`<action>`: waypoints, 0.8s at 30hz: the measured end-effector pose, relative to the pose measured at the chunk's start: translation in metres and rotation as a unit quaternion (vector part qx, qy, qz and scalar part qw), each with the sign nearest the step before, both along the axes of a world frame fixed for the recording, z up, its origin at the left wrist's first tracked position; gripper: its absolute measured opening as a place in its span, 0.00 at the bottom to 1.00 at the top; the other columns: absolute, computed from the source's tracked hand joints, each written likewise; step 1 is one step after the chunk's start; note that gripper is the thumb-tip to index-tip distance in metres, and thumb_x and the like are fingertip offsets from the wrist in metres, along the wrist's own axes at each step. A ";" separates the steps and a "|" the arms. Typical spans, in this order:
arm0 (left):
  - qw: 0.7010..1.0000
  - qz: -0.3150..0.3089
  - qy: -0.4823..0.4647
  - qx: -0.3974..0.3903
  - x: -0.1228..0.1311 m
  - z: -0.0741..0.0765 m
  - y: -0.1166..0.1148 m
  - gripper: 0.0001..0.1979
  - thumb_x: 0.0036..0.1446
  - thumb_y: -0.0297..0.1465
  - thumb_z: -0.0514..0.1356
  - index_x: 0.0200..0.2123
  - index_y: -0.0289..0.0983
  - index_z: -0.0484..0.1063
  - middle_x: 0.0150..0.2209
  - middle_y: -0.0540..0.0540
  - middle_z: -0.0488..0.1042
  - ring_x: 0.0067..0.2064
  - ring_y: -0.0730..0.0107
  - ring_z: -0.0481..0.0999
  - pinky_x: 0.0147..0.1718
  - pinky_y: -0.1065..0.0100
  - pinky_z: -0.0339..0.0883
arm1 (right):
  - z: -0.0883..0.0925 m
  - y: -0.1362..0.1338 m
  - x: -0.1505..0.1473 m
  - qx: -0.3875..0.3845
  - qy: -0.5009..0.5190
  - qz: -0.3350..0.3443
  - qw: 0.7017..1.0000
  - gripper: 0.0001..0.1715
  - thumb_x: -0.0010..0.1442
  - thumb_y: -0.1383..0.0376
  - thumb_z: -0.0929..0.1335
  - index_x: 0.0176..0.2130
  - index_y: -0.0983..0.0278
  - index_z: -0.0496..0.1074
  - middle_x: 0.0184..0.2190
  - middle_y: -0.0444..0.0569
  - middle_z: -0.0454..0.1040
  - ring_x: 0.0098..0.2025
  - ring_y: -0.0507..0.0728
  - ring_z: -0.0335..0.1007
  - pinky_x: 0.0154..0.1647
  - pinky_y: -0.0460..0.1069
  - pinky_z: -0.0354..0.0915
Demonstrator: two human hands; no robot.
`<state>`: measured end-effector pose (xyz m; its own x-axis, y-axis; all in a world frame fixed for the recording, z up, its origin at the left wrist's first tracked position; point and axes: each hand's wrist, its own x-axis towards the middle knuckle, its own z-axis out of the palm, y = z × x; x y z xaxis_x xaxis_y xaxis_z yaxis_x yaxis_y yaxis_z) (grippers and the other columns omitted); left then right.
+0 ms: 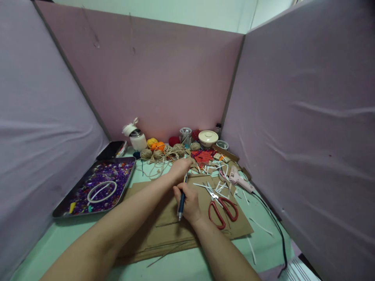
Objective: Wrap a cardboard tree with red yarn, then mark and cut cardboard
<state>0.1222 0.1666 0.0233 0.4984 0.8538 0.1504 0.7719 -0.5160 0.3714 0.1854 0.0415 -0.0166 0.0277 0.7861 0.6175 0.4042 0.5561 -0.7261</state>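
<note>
Over cardboard (164, 210), your right hand (190, 201) grips a pen (181, 203); I cannot tell the grip of your left hand (180, 169).

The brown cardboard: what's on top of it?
Red-handled scissors and white strips lie on the cardboard. The forearms cover part; whatever lies beneath them can't be seen.

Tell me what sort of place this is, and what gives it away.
Probably a craft work area, judging by the tray of purple bead-like pieces, the balls of twine at the back and the pale pink glue gun on the right.
</note>
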 end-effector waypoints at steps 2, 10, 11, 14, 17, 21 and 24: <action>0.998 0.035 -0.055 -0.007 -0.014 0.008 -0.008 0.11 0.56 0.28 0.52 0.37 0.37 0.73 0.40 0.41 0.75 0.46 0.59 0.71 0.46 0.62 0.62 | 0.000 0.000 0.001 0.007 0.013 -0.015 1.000 0.12 0.61 0.62 0.62 0.28 0.63 0.67 0.21 0.42 0.66 0.23 0.50 0.61 0.26 0.44 0.56; 0.958 0.116 -0.195 -0.175 -0.113 0.015 -0.082 0.16 0.54 0.34 0.52 0.43 0.31 0.69 0.26 0.48 0.73 0.24 0.72 0.70 0.23 0.71 0.62 | 0.006 0.003 0.009 -0.074 0.104 -0.063 0.990 0.14 0.62 0.59 0.60 0.28 0.63 0.63 0.20 0.40 0.62 0.23 0.50 0.59 0.26 0.44 0.56; 0.942 0.117 -0.225 -0.220 -0.126 0.016 -0.093 0.19 0.52 0.34 0.54 0.47 0.32 0.67 0.24 0.51 0.70 0.23 0.73 0.68 0.22 0.73 0.59 | 0.006 0.005 0.010 -0.091 0.104 -0.052 0.989 0.13 0.62 0.59 0.60 0.28 0.63 0.64 0.21 0.40 0.63 0.24 0.50 0.59 0.26 0.44 0.57; 0.919 0.126 -0.245 -0.283 -0.158 0.019 -0.120 0.29 0.49 0.34 0.57 0.55 0.36 0.58 0.21 0.57 0.64 0.21 0.76 0.62 0.20 0.75 0.53 | 0.000 0.008 0.009 -0.144 0.062 0.011 0.988 0.08 0.60 0.61 0.62 0.35 0.63 0.65 0.25 0.42 0.67 0.26 0.50 0.62 0.27 0.44 0.59; 0.913 0.102 -0.237 -0.317 -0.174 0.021 -0.134 0.30 0.48 0.34 0.57 0.56 0.37 0.58 0.27 0.54 0.66 0.26 0.75 0.65 0.23 0.74 0.56 | -0.011 0.009 0.007 -0.171 -0.008 0.062 0.983 0.09 0.57 0.64 0.65 0.40 0.62 0.66 0.32 0.46 0.72 0.32 0.53 0.67 0.33 0.47 0.63; 0.907 0.039 -0.219 -0.358 -0.173 0.019 -0.138 0.29 0.48 0.32 0.57 0.56 0.37 0.60 0.27 0.54 0.65 0.29 0.72 0.66 0.27 0.73 0.59 | -0.016 0.006 0.006 -0.160 -0.106 0.089 0.977 0.12 0.54 0.68 0.68 0.40 0.61 0.68 0.37 0.49 0.72 0.39 0.56 0.68 0.41 0.50 0.63; 0.894 0.005 -0.217 -0.392 -0.169 0.011 -0.137 0.31 0.50 0.32 0.56 0.59 0.37 0.56 0.28 0.52 0.66 0.30 0.71 0.68 0.29 0.72 0.60 | -0.014 0.004 0.008 -0.164 -0.156 0.102 0.969 0.15 0.52 0.70 0.70 0.42 0.60 0.68 0.37 0.48 0.71 0.40 0.56 0.67 0.41 0.50 0.63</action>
